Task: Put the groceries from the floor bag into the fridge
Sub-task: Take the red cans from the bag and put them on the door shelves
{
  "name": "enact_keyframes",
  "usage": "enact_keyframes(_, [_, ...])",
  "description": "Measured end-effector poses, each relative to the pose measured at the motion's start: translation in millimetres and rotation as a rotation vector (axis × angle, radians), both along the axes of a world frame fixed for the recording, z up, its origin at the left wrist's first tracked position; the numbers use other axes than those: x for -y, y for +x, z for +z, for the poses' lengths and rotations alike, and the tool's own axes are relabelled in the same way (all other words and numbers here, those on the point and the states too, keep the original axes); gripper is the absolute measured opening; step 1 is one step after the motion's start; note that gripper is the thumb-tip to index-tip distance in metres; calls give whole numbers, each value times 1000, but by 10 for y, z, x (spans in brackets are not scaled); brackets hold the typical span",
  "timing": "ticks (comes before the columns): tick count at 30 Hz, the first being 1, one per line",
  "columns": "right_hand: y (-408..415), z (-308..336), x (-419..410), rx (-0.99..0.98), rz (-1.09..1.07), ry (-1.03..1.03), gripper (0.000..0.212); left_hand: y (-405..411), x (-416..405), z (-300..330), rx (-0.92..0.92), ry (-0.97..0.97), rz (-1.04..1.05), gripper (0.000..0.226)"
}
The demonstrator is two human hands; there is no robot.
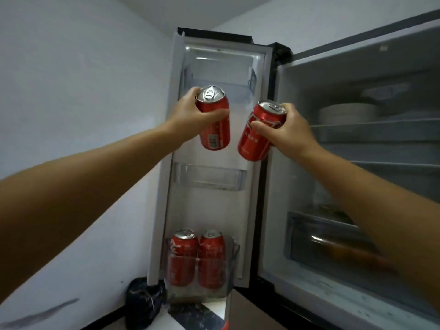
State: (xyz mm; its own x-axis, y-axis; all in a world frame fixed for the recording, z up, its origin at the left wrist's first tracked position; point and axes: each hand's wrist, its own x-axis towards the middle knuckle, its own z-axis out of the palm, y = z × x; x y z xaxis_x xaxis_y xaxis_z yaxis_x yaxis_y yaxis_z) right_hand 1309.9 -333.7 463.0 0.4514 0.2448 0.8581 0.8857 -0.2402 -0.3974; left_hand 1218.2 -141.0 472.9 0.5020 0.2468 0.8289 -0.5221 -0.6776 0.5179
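Standing open, the fridge door shows a bare middle shelf, likely the target. Two cola cans fill its bottom shelf; the black bag sits at its foot. Left hand wraps a can upright, right hand wraps a tilted can, both before its upper part.

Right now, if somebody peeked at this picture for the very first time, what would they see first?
Two red cans held up in front of the open fridge door: the left hand grips one can upright, the right hand grips the other can tilted. Next, two more red cans standing side by side in the bottom door shelf, with a dark bag on the floor below.
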Motion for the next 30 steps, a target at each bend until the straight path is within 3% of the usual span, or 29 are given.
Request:
enact_keyframes(8, [758, -169, -788, -124, 104, -155, 64, 564, -302, -131, -186, -48, 321, 60])
enact_keyframes(14, [759, -220, -848, -43, -7, -287, 71, 672, -415, -372, -289, -115, 316, 50])
enact_keyframes(20, [747, -289, -774, -177, 81, -299, 79, 702, -357, -511, -312, -100, 272, 63])
enact_keyframes(27, [639, -403, -567, -167, 179, -324, 68, 649, -238, -564, -358, -77, 306, 70])
enact_keyframes(30, [590, -515, -448, -115, 189, -217, 57, 566, -146, -653, -247, -53, 368, 68])
